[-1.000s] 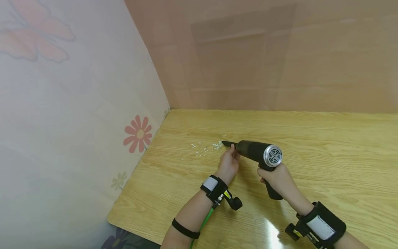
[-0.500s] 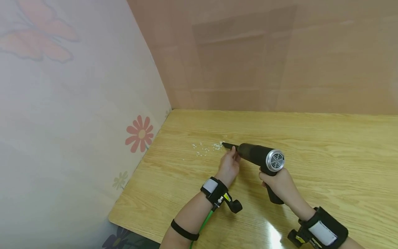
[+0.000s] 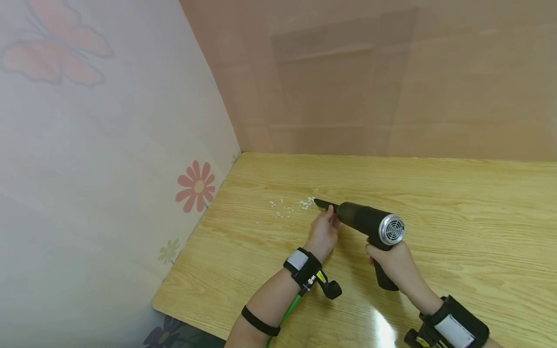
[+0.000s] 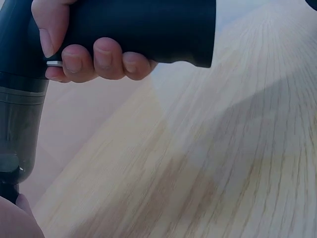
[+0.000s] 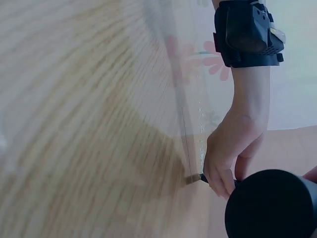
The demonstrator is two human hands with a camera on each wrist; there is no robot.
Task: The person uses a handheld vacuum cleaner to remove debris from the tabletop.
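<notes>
A black handheld vacuum cleaner (image 3: 363, 218) with a silver round vent slants over the table, its narrow crevice nozzle (image 3: 324, 203) pointing left. My right hand (image 3: 398, 266) grips the handle; in the left wrist view its fingers (image 4: 106, 57) wrap around the handle (image 4: 148, 29), near a smoky clear dust cup (image 4: 20, 129). My left hand (image 3: 324, 234) holds the nozzle near its base, thumb and fingers around it, also seen in the right wrist view. Small white bits (image 3: 306, 204) lie scattered at the nozzle tip and to its left.
The wooden table (image 3: 243, 270) meets a flower-patterned wall (image 3: 122, 193) on the left and a brown panel (image 3: 330, 87) at the back. Both wrists wear black camera straps; a green cable (image 3: 289, 309) runs along the left forearm.
The vacuum cleaner and both hands have shifted slightly right and toward me. The nozzle tip has drawn back a little along the white bits. Both hands keep their hold.
</notes>
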